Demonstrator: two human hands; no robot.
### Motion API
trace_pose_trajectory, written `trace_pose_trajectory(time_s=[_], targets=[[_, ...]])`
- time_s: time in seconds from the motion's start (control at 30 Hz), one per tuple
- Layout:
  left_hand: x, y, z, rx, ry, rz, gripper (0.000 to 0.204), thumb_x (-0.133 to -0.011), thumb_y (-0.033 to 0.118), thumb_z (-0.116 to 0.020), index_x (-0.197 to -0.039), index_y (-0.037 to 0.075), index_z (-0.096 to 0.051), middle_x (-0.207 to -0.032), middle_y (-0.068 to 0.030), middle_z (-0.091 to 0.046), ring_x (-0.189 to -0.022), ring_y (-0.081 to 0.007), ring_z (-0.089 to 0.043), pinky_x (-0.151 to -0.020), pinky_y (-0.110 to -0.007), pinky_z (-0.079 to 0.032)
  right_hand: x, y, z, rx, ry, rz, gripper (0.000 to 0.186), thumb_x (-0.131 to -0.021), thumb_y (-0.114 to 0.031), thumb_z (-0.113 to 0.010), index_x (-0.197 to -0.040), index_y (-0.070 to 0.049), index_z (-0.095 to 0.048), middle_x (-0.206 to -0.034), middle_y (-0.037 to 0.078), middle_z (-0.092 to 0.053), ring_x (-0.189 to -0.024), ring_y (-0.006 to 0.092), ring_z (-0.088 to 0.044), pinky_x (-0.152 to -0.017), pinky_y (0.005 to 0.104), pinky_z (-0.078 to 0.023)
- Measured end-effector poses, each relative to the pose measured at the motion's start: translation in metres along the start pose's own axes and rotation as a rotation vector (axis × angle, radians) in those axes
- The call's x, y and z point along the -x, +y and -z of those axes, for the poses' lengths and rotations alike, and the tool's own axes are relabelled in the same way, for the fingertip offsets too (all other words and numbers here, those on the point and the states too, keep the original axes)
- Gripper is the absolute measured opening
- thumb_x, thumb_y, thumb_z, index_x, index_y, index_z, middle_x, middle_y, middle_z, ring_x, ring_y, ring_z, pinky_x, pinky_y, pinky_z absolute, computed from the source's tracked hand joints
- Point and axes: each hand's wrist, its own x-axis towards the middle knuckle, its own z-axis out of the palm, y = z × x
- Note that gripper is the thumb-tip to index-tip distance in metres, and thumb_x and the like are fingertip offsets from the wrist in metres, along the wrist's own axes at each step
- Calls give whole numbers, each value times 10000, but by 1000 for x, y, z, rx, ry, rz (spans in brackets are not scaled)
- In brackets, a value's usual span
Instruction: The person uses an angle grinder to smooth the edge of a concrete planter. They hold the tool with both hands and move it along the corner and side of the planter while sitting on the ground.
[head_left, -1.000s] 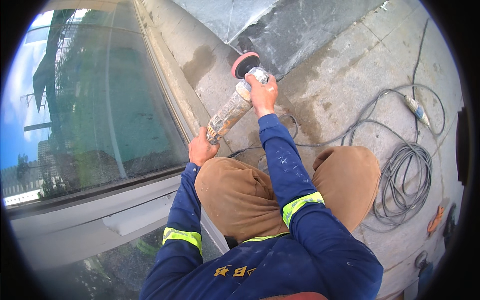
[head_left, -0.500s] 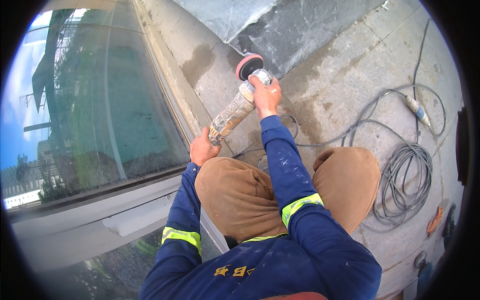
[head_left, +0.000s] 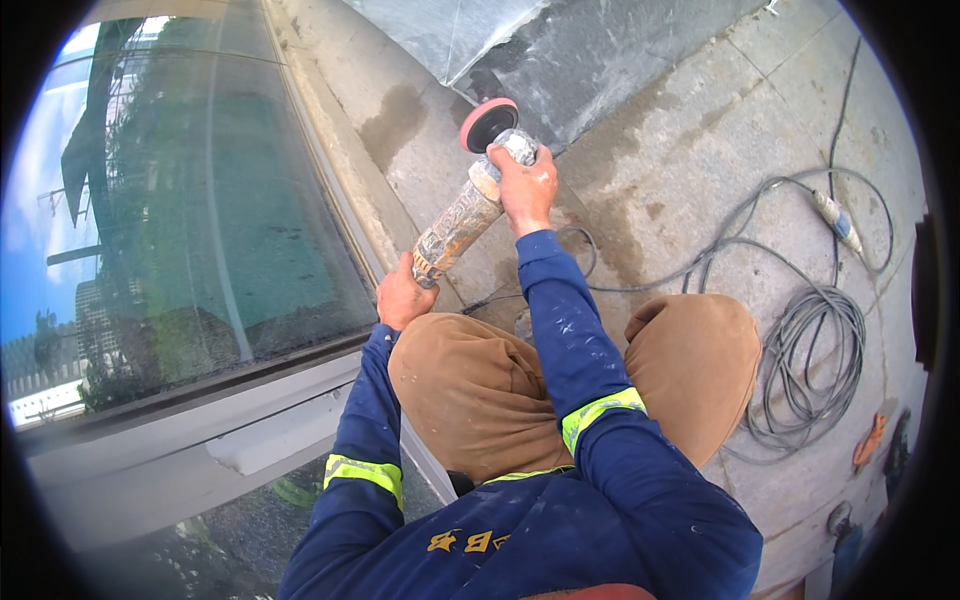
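Observation:
A long, dust-caked power polisher [head_left: 455, 225] slants up from my left to the dark stone slab edge [head_left: 575, 75] at the top. My left hand [head_left: 405, 298] is closed round its rear end, beside the window frame. My right hand [head_left: 525, 188] grips the tool near its head. The round pink-rimmed pad with a black backing [head_left: 488, 125] is at the lower corner of the slab; whether it touches the stone I cannot tell. Both my forearms are in blue sleeves, above my bent knees.
A glass pane [head_left: 200, 200] in a pale frame runs along the left. Grey cable [head_left: 810, 360] lies coiled on the concrete floor [head_left: 680, 150] at right, with a cylindrical connector [head_left: 838, 222]. An orange object [head_left: 868, 440] and dark items lie near the lower right rim.
The pad, tool head and my right hand shifted slightly right and down by half a second ago, then back left and up. My grip on the tool is unchanged.

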Motion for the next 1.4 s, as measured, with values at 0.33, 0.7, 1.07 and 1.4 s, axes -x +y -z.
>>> trace_pose_trajectory(time_s=[0.33,0.7,1.07,1.4], targets=[[-3,3,-2,1,-27,-14,483,-713,234,-755,-1119,89,-536,-840,-268,-692,-838,-480,-662,-742,-561,-518,-9,19,4,-3,44,-50,630,-703,-311,-835,-1145,90,-631,-1096,274,-699,-1041,395,-681,-944,435,-505],[-5,3,-4,24,-53,3,501,-710,232,-769,-1141,102,-549,-858,-246,-705,-856,-472,-668,-761,-552,-520,-4,10,3,12,41,-5,656,-710,-320,-835,-1170,92,-615,-1075,268,-705,-1024,406,-684,-932,443,-510],[-8,-3,-12,-14,-54,-5,531,-703,257,-788,-1151,104,-548,-847,-246,-707,-844,-469,-674,-754,-559,-520,-8,21,5,23,62,-54,675,-711,-328,-833,-1177,106,-609,-1086,288,-698,-1034,408,-683,-933,439,-509],[-10,4,-8,34,-9,-47,517,-714,262,-782,-1147,100,-549,-844,-252,-705,-842,-470,-673,-742,-562,-522,-7,6,6,109,55,42,671,-702,-337,-833,-1172,92,-619,-1100,280,-696,-1058,422,-670,-953,452,-500]])
